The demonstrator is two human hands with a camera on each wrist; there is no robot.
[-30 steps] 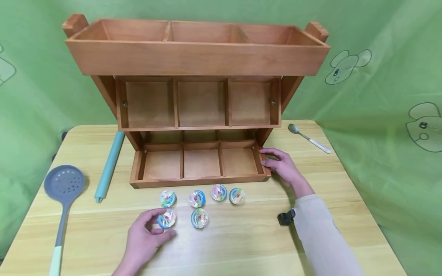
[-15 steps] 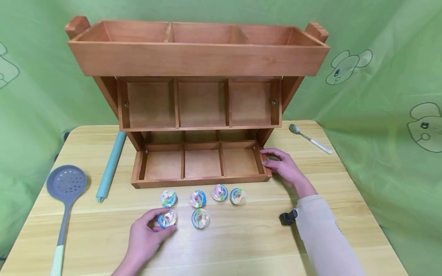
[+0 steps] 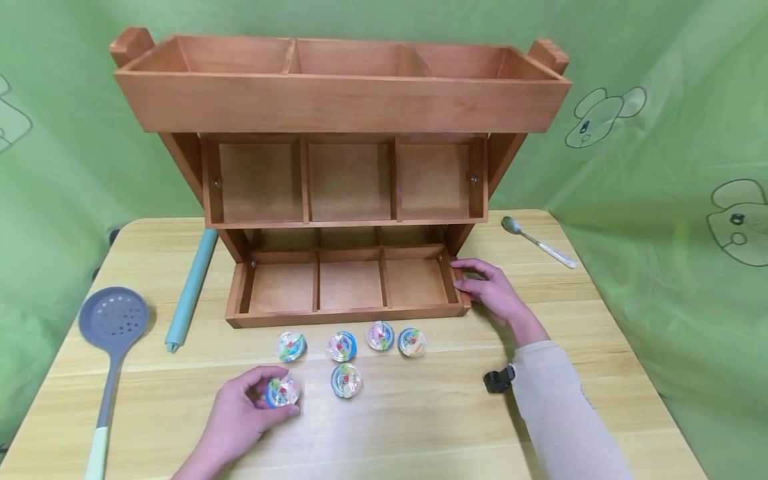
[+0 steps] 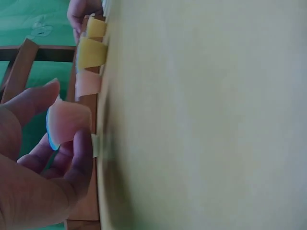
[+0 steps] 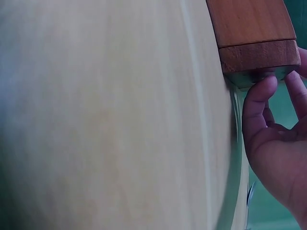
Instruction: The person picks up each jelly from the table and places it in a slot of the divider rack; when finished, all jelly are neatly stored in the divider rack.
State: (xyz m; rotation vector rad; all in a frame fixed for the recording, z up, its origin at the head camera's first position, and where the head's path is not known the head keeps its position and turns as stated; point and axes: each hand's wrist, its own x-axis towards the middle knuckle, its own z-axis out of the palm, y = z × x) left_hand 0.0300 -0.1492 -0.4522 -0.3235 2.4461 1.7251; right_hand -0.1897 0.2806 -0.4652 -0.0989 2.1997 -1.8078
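Observation:
In the head view my left hand (image 3: 243,407) pinches a small jelly cup (image 3: 283,392) with a printed blue-edged lid between thumb and fingers. The left wrist view shows this cup's pink body (image 4: 72,122) tilted between the fingertips. Several more jelly cups lie lid up in front of the wooden rack (image 3: 345,313); the nearest to my left hand is a jelly cup (image 3: 346,381) just to its right. At the rack's lowest tier, my right hand (image 3: 495,290) grips the right end; in the right wrist view its thumb (image 5: 261,93) presses against the end piece.
The rack rises in three tiers, each split into three compartments, with the top tier (image 3: 342,103) overhanging. A grey slotted skimmer (image 3: 113,320) and a teal rolled tube (image 3: 191,293) lie at left. A metal spoon (image 3: 537,241) is at right, and a black clip-like object (image 3: 498,380) shows near the right sleeve.
My left hand has taken hold of the jelly cup and drawn it slightly left and toward me, tilting it. The right hand stays at the rack's end.

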